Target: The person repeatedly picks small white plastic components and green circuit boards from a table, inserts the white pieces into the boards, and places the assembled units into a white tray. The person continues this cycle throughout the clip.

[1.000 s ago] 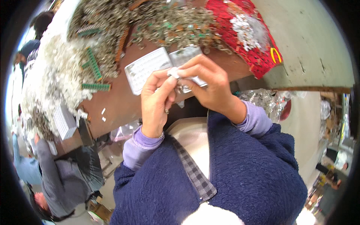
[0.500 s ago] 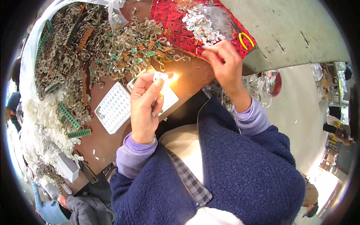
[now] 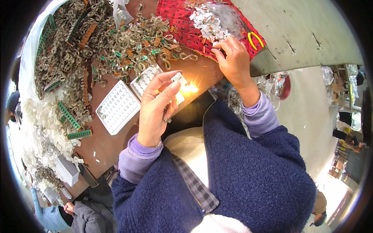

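Observation:
My left hand [image 3: 154, 110] pinches a small white rectangular plastic piece [image 3: 179, 79] between thumb and fingertips, beside a bright yellow glow [image 3: 189, 87]. My right hand [image 3: 235, 61] is at the near edge of a red patterned cloth [image 3: 171, 13], just below a heap of small white pieces [image 3: 206, 22]. Its thumb and fingers are drawn together; whatever they hold, if anything, is too small to make out. A white tray with rows of small dark marks [image 3: 117, 108] lies left of my left hand. Partly behind that hand is a second white tray [image 3: 143, 80].
Tangled wire loops with green and orange strips [image 3: 112, 50] cover the table's left. White pieces [image 3: 46, 124] are heaped nearer. Yellow loops [image 3: 254, 41] lie on the cloth's right edge. A person in a grey sleeve [image 3: 91, 215] sits at lower left. A red basin [image 3: 285, 87] stands at right.
My left hand has shifted slightly right with the white piece, which is now tilted, and more of the second tray shows. My right hand has moved slightly up toward the white heap.

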A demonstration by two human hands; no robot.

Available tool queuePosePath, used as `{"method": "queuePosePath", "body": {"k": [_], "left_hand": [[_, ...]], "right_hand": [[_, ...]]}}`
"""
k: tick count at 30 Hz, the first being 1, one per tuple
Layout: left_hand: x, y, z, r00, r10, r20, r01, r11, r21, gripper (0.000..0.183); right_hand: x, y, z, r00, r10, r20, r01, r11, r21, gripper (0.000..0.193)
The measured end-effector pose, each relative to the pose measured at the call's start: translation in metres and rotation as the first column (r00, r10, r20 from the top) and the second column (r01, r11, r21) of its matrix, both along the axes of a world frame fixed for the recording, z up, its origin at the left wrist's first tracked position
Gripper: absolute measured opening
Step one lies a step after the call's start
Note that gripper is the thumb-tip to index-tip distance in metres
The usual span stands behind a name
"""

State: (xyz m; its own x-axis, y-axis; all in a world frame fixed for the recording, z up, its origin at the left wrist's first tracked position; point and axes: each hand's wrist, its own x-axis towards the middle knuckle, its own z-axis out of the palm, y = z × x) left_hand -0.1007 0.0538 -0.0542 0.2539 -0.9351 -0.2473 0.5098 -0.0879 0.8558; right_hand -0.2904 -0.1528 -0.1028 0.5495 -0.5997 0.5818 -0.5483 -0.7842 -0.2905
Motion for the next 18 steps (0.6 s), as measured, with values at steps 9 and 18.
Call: {"method": "queuePosePath", "body": {"k": [9, 18], "left_hand": [[-0.022, -0.002, 0.008, 0.997, -0.021, 0.074, 0.013, 0.995, 0.100, 0.037], [-0.007, 0.030, 0.007, 0.998, 0.044, -0.041, -0.044, 0.999, 0.010, 0.026]], "right_hand": [[-0.011, 0.034, 0.028, 0.821, -0.027, 0.570, -0.410, 0.666, 0.623, 0.004], [0.039, 0.104, 0.055, 0.781, 0.496, 0.380, -0.572, 0.812, 0.116, 0.015]]}}
